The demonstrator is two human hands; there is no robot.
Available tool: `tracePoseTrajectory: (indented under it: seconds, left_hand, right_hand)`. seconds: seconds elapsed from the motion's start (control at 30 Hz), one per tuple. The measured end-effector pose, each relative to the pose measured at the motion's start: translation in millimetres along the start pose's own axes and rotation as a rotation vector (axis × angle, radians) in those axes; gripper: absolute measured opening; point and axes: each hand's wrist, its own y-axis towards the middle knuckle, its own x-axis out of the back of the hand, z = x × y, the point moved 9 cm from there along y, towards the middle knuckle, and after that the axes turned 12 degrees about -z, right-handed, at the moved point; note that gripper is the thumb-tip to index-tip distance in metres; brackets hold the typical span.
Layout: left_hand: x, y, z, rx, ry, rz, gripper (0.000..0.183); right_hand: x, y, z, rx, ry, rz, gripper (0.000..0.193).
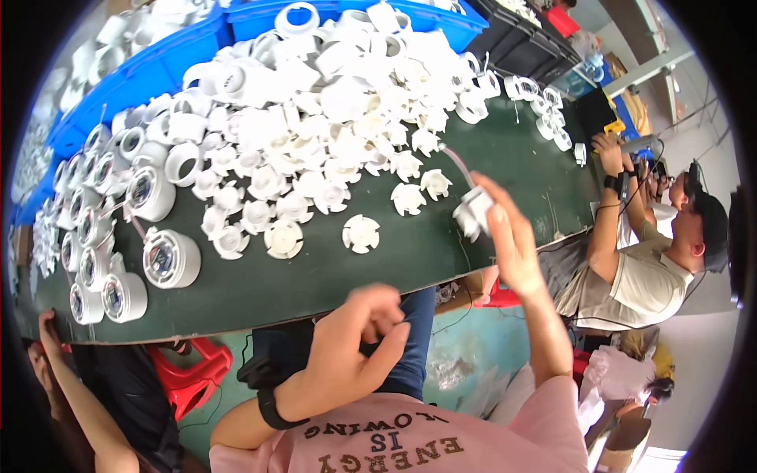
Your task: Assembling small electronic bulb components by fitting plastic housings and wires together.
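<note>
My right hand [511, 240] pinches a small white plastic fitting [473, 211] with a lobed edge, above the right part of the green table. A thin pinkish wire [459, 164] runs up from that fitting. My left hand [355, 339] is raised in front of my body by the table's near edge. Its fingers are half curled and somewhat blurred, the thumb stands apart, and nothing shows between them. Nearest to it on the table lies a round notched white disc [361, 234]. More such fittings [408, 199] lie loose beyond.
A big heap of white plastic parts [315, 94] covers the far middle, before blue bins [150, 67]. Round white units with clear fronts [172, 258] stand at left on the green table [315, 288]. A co-worker [639, 260] sits at right; another person's arm [91, 418] is at lower left.
</note>
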Motion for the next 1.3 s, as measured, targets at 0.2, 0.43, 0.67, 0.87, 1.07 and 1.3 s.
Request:
tracePoseTrajectory:
  seconds: [0.2, 0.43, 0.67, 0.87, 1.07, 1.3]
  left_hand:
    - [13, 0, 34, 0.617, -1.151, -0.333, 0.057]
    - [64, -10, 26, 0.429, -0.762, -0.314, 0.036]
    - [106, -24, 33, 0.462, -0.625, -0.437, 0.042]
    - [102, -5, 41, 0.534, -0.54, -0.357, 0.044]
    - [99, -5, 63, 0.524, -0.711, -0.428, 0.04]
    - [99, 19, 77, 0.366, -0.536, -0.645, 0.034]
  right_hand:
    - [-92, -36, 131, 0.439, 0.203, 0.258, 0.066]
    - [-117, 110, 77, 0.261, -0.304, -0.147, 0.037]
    - [-112, 105, 89, 0.058, -0.006, 0.09, 0.029]
    - [-103, 77, 78, -0.039, 0.167, 0.017, 0.037]
    - [-102, -23, 123, 0.196, 0.234, 0.282, 0.032]
    - [-140, -39, 76, -0.064, 0.367, 0.136, 0.03]
